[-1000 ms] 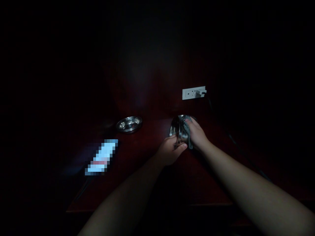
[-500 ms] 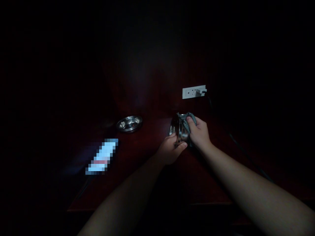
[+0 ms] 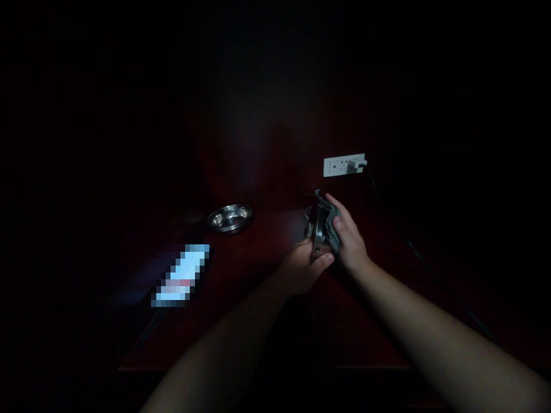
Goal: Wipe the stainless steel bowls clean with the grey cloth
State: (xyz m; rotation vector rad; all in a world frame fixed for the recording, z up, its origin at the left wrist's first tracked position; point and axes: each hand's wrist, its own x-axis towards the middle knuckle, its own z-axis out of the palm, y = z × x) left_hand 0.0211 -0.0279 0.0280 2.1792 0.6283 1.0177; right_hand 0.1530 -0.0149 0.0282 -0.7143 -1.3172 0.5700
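Metal bowl (image 3: 319,236) has turned more edge-on between the hands, toward the table's (image 3: 267,241) back edge.
Its rim runs near-to-far: the left hand's grip (image 3: 300,268) clasps the near side; the right hand's grip (image 3: 352,244), holding the cloth (image 3: 333,233), lies against the right.

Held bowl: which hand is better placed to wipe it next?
Probably the right hand: it holds the cloth up against the bowl. The left hand grips the bowl, so it seems better placed to steady it.
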